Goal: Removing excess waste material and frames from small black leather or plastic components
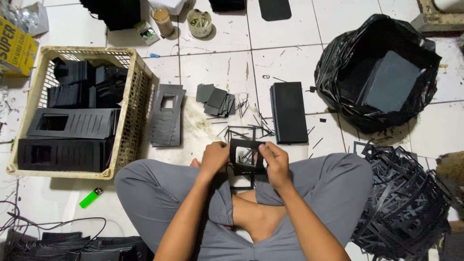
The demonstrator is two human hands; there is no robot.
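Observation:
I sit cross-legged on a white tiled floor. Both hands hold a black die-cut card frame with a square window, just above my lap. My left hand grips its left edge and my right hand grips its right edge. More black frame offcuts lie under it on the floor. A stack of black die-cut sheets lies to the front left, several small black squares lie ahead, and a thick black stack lies to the front right.
A cream plastic crate of black sheets stands at left. A black rubbish bag sits open at the far right, a heap of black strip scrap at right. A green lighter, cables and two cups lie around.

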